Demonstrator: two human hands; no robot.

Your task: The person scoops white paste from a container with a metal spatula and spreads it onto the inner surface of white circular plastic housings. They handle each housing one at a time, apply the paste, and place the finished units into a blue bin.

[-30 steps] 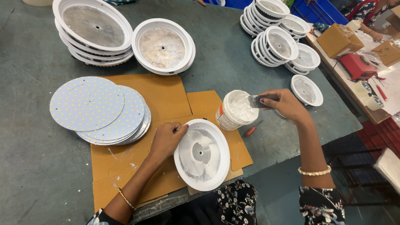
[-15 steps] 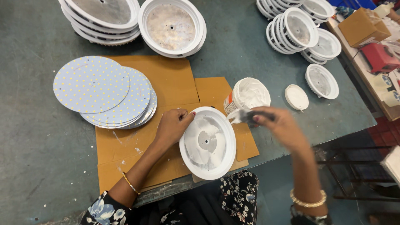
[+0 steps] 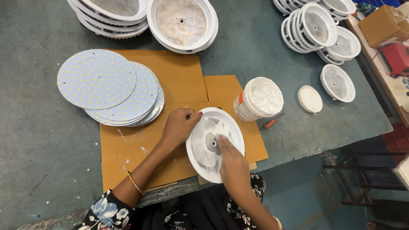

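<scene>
A round white lamp housing lies tilted on brown cardboard at the near table edge. My left hand grips its left rim. My right hand reaches in from below and presses a small spreader, white with paste, against the inner face, where white paste is smeared around the centre hole. An open tub of white paste stands just right of the housing.
A fanned stack of round LED boards lies at left. Large housings are stacked at the back, smaller ones at back right. A tub lid, a red screwdriver and a cardboard box sit right.
My right hand left the paste tub, came down and left, and now rests inside the housing with the spreader on it. My left hand kept its grip on the rim.
</scene>
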